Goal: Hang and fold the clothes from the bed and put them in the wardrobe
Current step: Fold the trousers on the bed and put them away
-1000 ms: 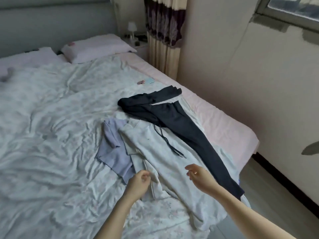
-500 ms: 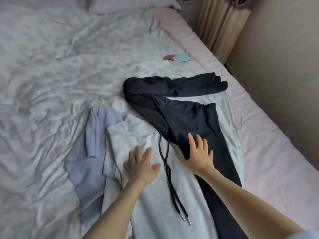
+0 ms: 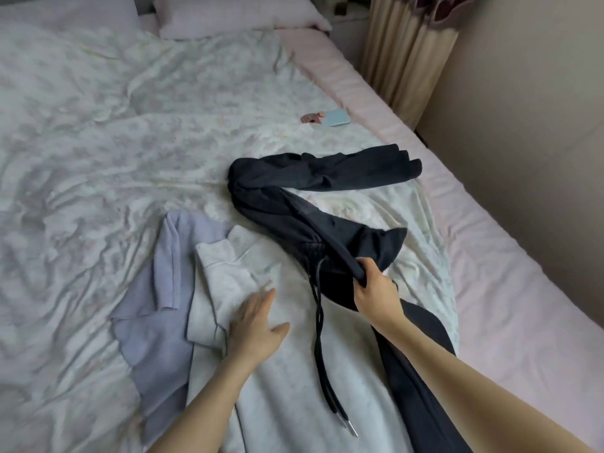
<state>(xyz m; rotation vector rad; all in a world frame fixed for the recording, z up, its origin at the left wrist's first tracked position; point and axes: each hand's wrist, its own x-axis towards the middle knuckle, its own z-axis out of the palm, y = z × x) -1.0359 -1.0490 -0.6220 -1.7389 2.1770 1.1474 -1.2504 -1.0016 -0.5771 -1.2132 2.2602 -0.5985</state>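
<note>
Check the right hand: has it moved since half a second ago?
Yes. The right hand, flat on the dark trousers before, now grips and lifts their waistband off the bed.

Dim, soft daylight, perhaps from the right, faint shadows, wide-angle bending at edges, slightly soft detail

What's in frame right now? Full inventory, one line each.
dark trousers: 1, navy-black, mid-bed, waistband lifted
drawstring: 1, black, trailing over the white garment
white garment: 1, pale grey-white, near edge of bed
lilac garment: 1, lilac, left of the white garment, partly under it
pillows: 2, pale pink, head of bed
blue card: 1, light blue, on the quilt
curtain: 1, beige, dark top, right
left hand: flat on white garment
right hand: grips trousers' waistband
</note>
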